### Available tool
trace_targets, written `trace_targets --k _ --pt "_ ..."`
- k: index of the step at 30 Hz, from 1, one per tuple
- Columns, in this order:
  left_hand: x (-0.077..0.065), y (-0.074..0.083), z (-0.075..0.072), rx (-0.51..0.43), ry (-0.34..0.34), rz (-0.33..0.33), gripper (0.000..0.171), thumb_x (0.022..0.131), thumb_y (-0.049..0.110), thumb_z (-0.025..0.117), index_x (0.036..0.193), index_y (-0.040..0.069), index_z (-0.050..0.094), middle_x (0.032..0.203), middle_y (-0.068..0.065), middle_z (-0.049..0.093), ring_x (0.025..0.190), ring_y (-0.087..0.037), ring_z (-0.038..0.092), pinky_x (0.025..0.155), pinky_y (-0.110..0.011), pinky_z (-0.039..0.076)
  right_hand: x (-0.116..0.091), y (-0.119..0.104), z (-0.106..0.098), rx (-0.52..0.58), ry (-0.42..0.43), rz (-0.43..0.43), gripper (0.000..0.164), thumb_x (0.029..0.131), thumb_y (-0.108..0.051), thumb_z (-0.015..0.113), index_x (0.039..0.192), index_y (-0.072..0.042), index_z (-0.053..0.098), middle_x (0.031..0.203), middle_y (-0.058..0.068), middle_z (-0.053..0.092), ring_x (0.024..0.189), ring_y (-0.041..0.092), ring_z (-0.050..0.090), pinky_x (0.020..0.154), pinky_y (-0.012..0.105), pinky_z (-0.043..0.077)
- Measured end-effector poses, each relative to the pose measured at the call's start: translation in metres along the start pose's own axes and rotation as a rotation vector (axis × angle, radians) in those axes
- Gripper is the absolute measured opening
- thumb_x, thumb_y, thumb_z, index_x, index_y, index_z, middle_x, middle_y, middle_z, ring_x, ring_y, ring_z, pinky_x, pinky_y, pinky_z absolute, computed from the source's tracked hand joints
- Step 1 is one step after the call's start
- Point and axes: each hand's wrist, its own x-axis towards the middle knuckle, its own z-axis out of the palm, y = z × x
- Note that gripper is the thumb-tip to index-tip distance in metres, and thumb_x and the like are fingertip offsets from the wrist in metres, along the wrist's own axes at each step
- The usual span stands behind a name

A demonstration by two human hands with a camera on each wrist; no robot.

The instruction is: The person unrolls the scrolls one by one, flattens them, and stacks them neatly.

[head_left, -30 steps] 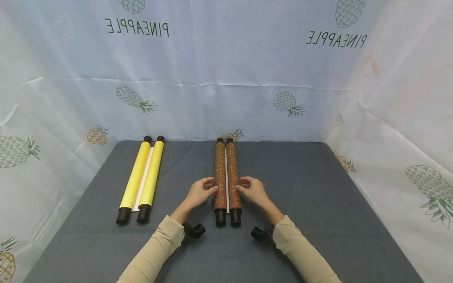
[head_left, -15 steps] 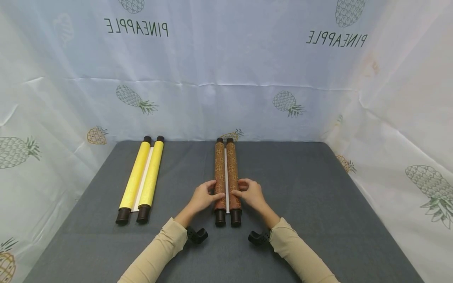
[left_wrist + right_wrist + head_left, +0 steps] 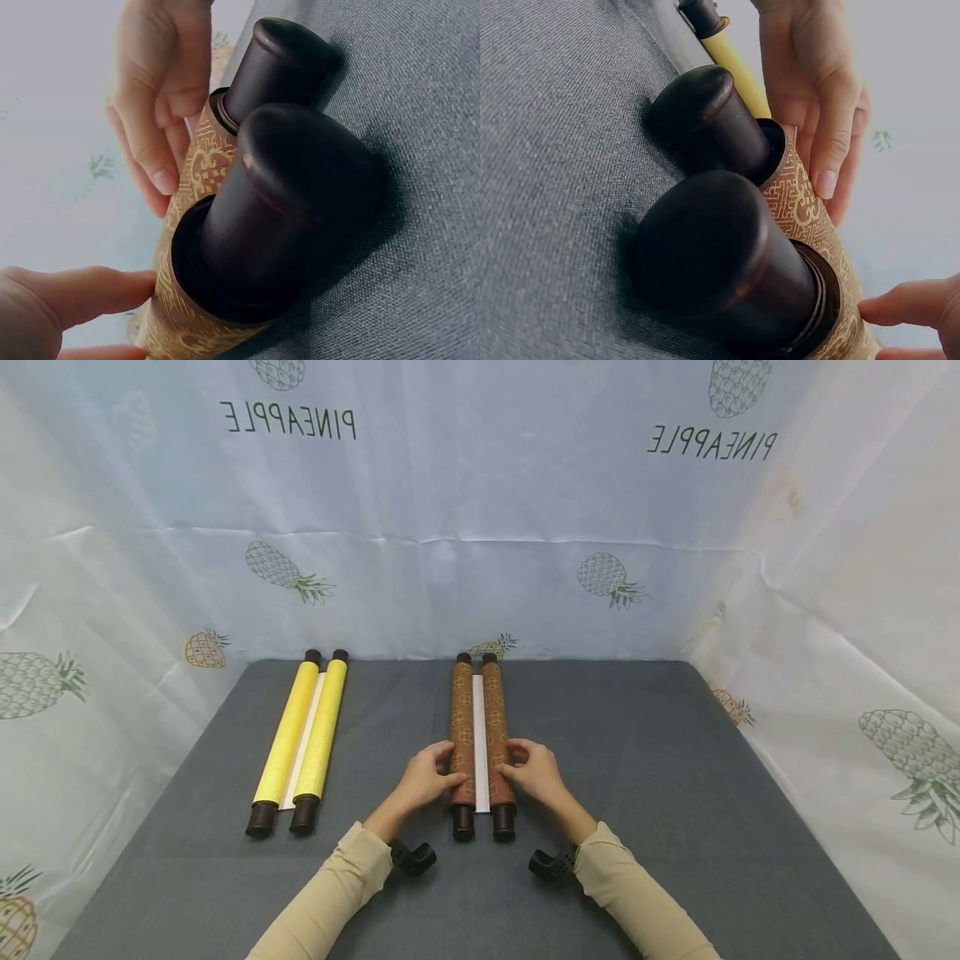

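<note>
A brown scroll with a gold pattern (image 3: 462, 718) lies lengthwise in the middle, its two rollers slightly apart. Between them shows a narrow white strip (image 3: 481, 743). My left hand (image 3: 423, 778) pinches the left roller near its front end, thumb on top and fingers at the outer side. On the right roller, my right hand (image 3: 537, 773) has the same kind of hold from the other side. Dark round end knobs (image 3: 300, 172) stick out toward me, close over the cloth in both wrist views. The undersides of the rollers are hidden.
To the left lies a yellow scroll (image 3: 322, 727), also partly parted, with dark knobs. Grey cloth (image 3: 615, 735) covers the table. A white curtain with pineapple prints (image 3: 450, 485) hangs behind and along both sides.
Both hands came in to the brown scroll's rollers and took hold. The rollers then moved slightly apart, left and right, and the white strip between them widened. The yellow scroll stayed put.
</note>
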Motion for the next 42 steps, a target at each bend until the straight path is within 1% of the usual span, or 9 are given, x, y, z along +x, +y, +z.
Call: trace_targets --k 4,7,9,11,18,25,30,36,42 --pt "0.002 -0.008 -0.002 0.031 -0.02 0.074 0.062 0.087 0.018 0.069 0.138 -0.007 0.046 0.144 -0.028 0.046 0.113 -0.046 0.061 0.091 -0.044 0.054 0.001 0.001 -0.001 -0.053 -0.019 -0.025 0.048 0.082 -0.012 0.074 0.124 0.006 0.061 0.119 0.026 0.067 0.104 0.038 0.068 0.085 0.043 0.056" --pt "0.001 -0.01 -0.003 0.037 -0.028 0.095 0.064 0.088 0.024 0.069 0.139 -0.007 0.045 0.144 -0.029 0.046 0.113 -0.046 0.061 0.09 -0.042 0.055 0.001 0.003 0.0 -0.081 -0.017 -0.04 0.052 0.081 -0.018 0.077 0.123 0.007 0.061 0.119 0.025 0.067 0.105 0.036 0.068 0.086 0.044 0.055" --pt "0.0 -0.009 -0.003 0.037 -0.025 0.092 0.066 0.087 0.025 0.07 0.138 -0.009 0.045 0.143 -0.03 0.046 0.114 -0.046 0.061 0.09 -0.043 0.055 0.001 0.005 0.001 -0.086 -0.01 -0.043 0.056 0.079 -0.022 0.079 0.123 0.007 0.061 0.119 0.024 0.068 0.106 0.035 0.068 0.088 0.045 0.055" --pt "-0.001 -0.004 -0.003 0.021 -0.027 0.047 0.068 0.085 0.02 0.073 0.138 -0.011 0.044 0.144 -0.031 0.044 0.118 -0.047 0.058 0.095 -0.047 0.052 0.0 0.006 0.001 -0.081 0.001 -0.039 0.059 0.077 -0.023 0.081 0.123 0.007 0.061 0.118 0.024 0.068 0.106 0.035 0.068 0.089 0.046 0.054" --pt "0.0 -0.001 -0.003 0.038 -0.001 -0.023 0.067 0.082 0.009 0.074 0.137 -0.012 0.044 0.142 -0.032 0.046 0.119 -0.047 0.057 0.094 -0.047 0.052 0.001 0.007 -0.002 -0.047 0.015 -0.021 0.061 0.074 -0.017 0.083 0.125 0.007 0.059 0.12 0.027 0.066 0.104 0.037 0.068 0.084 0.044 0.056" --pt "0.001 -0.006 -0.007 0.065 0.005 0.018 0.067 0.08 0.007 0.073 0.139 -0.009 0.044 0.144 -0.03 0.046 0.119 -0.047 0.057 0.097 -0.049 0.05 0.0 0.004 -0.008 -0.029 -0.022 -0.011 0.057 0.078 -0.007 0.078 0.129 0.007 0.055 0.13 0.028 0.06 0.106 0.042 0.066 0.085 0.043 0.057" --pt "-0.001 -0.008 -0.006 0.095 0.001 0.04 0.064 0.079 0.006 0.068 0.138 -0.008 0.047 0.147 -0.027 0.044 0.131 -0.044 0.047 0.102 -0.051 0.045 -0.002 0.005 -0.008 -0.081 -0.037 -0.038 0.054 0.08 -0.01 0.074 0.129 0.007 0.056 0.125 0.028 0.063 0.105 0.04 0.067 0.084 0.044 0.056" --pt "-0.002 -0.011 -0.003 0.123 0.001 0.018 0.064 0.087 0.017 0.068 0.14 -0.008 0.043 0.148 -0.029 0.041 0.138 -0.044 0.04 0.11 -0.054 0.037 -0.003 0.01 -0.004 -0.108 0.009 -0.051 0.059 0.079 -0.021 0.079 0.127 0.007 0.058 0.123 0.026 0.065 0.109 0.037 0.066 0.086 0.045 0.055" --pt "-0.003 -0.01 -0.002 0.152 0.028 0.008 0.068 0.084 0.019 0.074 0.139 -0.009 0.044 0.145 -0.03 0.044 0.135 -0.045 0.042 0.11 -0.054 0.037 -0.003 0.011 -0.005 -0.091 0.022 -0.015 0.061 0.076 -0.019 0.081 0.127 0.007 0.058 0.123 0.027 0.065 0.107 0.038 0.066 0.084 0.045 0.056"
